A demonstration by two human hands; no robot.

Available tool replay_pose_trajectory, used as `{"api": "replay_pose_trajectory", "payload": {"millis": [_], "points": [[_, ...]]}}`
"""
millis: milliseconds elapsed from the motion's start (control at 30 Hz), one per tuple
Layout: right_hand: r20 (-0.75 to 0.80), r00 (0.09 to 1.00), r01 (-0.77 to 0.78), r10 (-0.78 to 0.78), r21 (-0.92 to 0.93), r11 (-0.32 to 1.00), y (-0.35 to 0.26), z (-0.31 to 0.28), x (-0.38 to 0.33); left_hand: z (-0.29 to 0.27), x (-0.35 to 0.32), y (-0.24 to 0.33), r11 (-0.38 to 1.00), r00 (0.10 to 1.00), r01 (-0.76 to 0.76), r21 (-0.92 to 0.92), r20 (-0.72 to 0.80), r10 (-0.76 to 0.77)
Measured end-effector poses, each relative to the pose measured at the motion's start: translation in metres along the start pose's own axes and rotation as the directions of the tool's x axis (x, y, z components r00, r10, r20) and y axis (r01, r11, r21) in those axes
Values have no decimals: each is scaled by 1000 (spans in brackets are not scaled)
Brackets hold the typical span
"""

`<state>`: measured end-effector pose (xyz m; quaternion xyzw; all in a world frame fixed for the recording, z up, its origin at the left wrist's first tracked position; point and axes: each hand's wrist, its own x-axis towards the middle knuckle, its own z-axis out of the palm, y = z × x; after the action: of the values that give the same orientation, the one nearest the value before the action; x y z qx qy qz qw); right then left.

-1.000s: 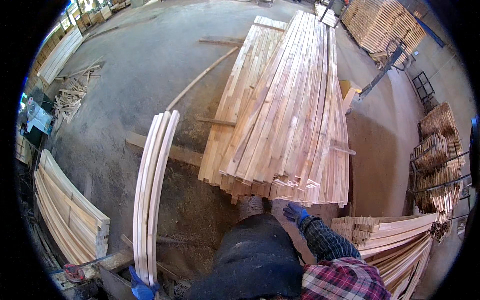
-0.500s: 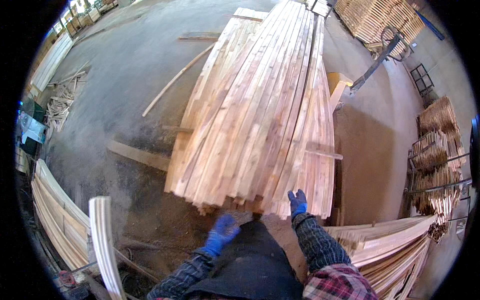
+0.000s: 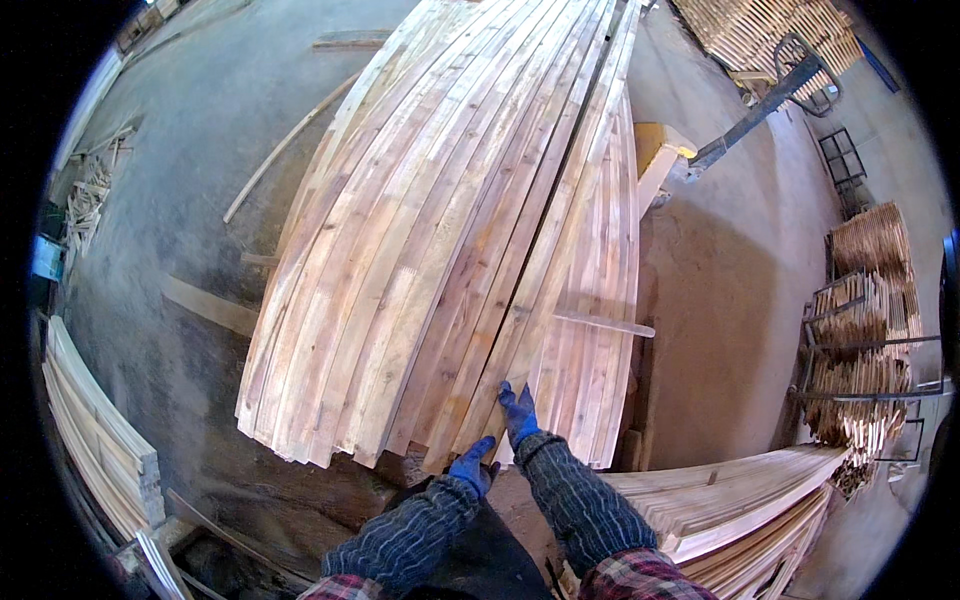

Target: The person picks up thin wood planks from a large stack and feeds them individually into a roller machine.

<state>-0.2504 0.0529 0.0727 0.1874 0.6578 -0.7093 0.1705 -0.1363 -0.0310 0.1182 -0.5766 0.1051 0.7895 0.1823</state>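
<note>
A broad stack of long sawn boards (image 3: 400, 290) runs away from me, its near ends uneven. At those ends, both my hands wear blue gloves. My left hand (image 3: 473, 468) is at the end of a board right of the stack's middle, its visible fingers apart. Slightly farther right and forward, my right hand (image 3: 518, 412) reaches onto the boards with thumb and finger spread. Neither hand shows a board lifted, and the undersides of the fingers are hidden. A short wooden strip (image 3: 605, 323) lies across the lower boards on the right.
A pallet jack handle (image 3: 755, 115) rises beyond the stack's right side, near a yellow part (image 3: 657, 148). More boards (image 3: 735, 495) lie close on my right, and others (image 3: 95, 430) on my left. Racked wood (image 3: 860, 340) stands far right. A loose plank (image 3: 210, 305) lies on the floor.
Both hands have moved forward to the board ends and closer together. The view has shifted nearer the stack, which now fills more of it.
</note>
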Motion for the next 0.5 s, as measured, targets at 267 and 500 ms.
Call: {"api": "replay_pose_trajectory", "payload": {"millis": [267,500], "points": [[-116,980,-155,164,89,984,-26,-7,-21,10,-30,-15,1000,999,17,16,43,-18],[23,947,-312,320,298,902,-51,-35,-32,-17,-26,-26,988,983,42,149,170,-67]]}}
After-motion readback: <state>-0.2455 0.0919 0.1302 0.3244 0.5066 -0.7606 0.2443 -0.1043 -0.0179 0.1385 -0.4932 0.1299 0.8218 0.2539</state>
